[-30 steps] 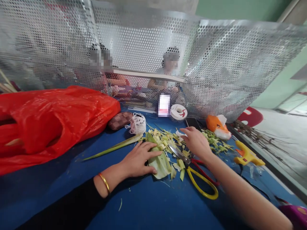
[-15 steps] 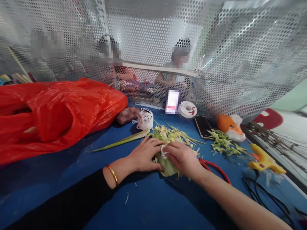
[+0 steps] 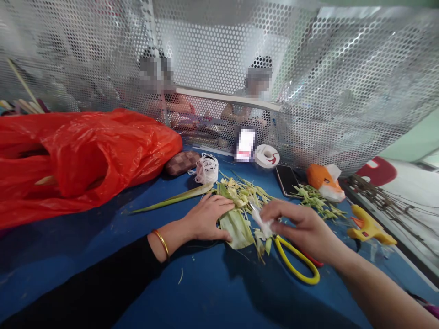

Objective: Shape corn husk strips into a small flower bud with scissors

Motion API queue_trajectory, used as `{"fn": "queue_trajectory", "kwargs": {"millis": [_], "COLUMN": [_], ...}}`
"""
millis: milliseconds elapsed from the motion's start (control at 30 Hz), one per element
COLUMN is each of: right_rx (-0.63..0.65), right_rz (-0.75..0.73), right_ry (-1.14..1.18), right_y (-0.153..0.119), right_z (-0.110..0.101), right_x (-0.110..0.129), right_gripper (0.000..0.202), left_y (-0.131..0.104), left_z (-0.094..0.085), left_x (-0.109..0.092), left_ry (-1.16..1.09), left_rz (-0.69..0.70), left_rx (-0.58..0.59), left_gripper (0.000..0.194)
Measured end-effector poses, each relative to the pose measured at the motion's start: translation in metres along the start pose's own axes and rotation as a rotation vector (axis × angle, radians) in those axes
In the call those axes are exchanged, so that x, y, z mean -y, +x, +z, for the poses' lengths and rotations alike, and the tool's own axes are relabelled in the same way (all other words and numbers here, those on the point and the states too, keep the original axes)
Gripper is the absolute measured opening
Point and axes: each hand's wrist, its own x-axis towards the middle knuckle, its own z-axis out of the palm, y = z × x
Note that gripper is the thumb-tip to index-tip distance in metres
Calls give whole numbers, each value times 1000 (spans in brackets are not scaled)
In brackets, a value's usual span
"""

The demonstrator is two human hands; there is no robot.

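My left hand point(image 3: 210, 218) lies on the pale green leaf point(image 3: 237, 230), its fingers stretched flat over the leaf's left edge and thumb apart. A crumpled white tissue point(image 3: 262, 222) is pinched in the fingers of my right hand point(image 3: 299, 225), to the right of the leaf. Shredded leaf scraps point(image 3: 244, 191) are heaped beyond my hands, with smaller bits beside the leaf. Below my right hand lie scissors with yellow and red handles point(image 3: 297, 268); my hand partly covers the red one.
A red plastic bag point(image 3: 75, 155) fills the left side. White string point(image 3: 206, 169), a checked pouch point(image 3: 181, 163), a ribbon spool point(image 3: 267, 156) and a phone point(image 3: 287, 179) stand at the back. On the right are a tissue pack point(image 3: 325, 182) and yellow glue gun point(image 3: 369, 226). People sit beyond the perforated screen point(image 3: 212, 50).
My right hand has moved right, off the leaf, carrying the white tissue. More of the leaf and the yellow scissor handle now show. My left hand has stayed nearly in place.
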Motion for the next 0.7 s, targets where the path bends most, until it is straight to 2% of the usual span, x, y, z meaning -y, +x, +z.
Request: {"fn": "queue_trajectory", "kwargs": {"millis": [33,100,167,267,333,467,700], "right_rx": [-137,-220,-187,-136,-65,54,109], "right_rz": [47,87,23,-44,-116,-250,-347], "right_ry": [1,-97,-300,-382,-431,-511,-352], "right_y": [5,18,29,36,33,21,-2], "right_z": [7,30,57,83,86,76,67], "right_x": [-3,-11,-20,-27,-28,-26,-21], "right_gripper": [8,9,14,15,14,18,29], "left_y": [0,-1,-2,-1,0,1,0], "left_z": [-1,-2,-2,-1,1,5,5], "left_x": [-1,-2,-3,-1,2,8,8], "left_ry": [-3,-13,-24,-29,-33,-48,-18], "left_rz": [2,-3,-8,2,12,-1,-7], "left_rx": [-5,-18,-28,-50,-63,-51,-10], "left_gripper": [79,76,72,73,74,81,98]}}
